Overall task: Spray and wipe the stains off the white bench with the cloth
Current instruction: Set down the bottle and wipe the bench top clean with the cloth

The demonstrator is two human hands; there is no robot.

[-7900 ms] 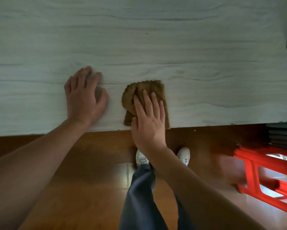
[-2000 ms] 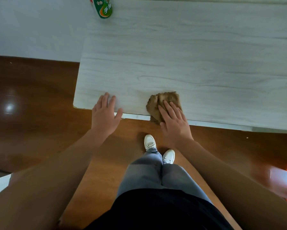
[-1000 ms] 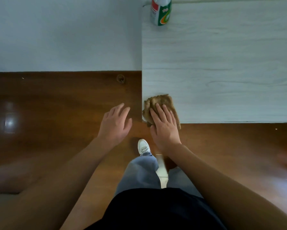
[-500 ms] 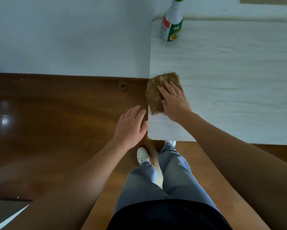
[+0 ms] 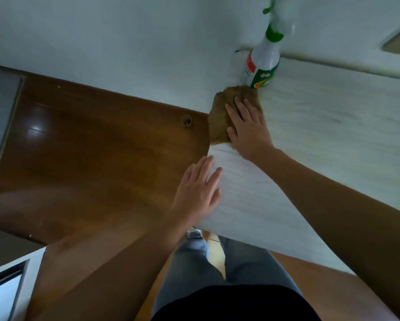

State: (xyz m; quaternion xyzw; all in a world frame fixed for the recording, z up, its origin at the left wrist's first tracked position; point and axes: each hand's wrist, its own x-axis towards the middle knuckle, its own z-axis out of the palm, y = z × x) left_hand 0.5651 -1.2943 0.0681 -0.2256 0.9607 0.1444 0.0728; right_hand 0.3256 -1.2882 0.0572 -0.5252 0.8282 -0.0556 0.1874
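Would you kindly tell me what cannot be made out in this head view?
Head view:
The spray bottle: its top is motion-blurred and its label is too small to read.
The bench under the cloth and right hand: hidden by them.
Whether the bench is clean: lost in blur.
The bench's right end: cut off by the frame edge.

Glossy brown floor (image 5: 90, 158), white wall (image 5: 125, 42)

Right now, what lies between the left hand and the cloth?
Only bare bench, along its left edge, as the head view shows. The left hand is near the corner; the right hand lies flat on the cloth.
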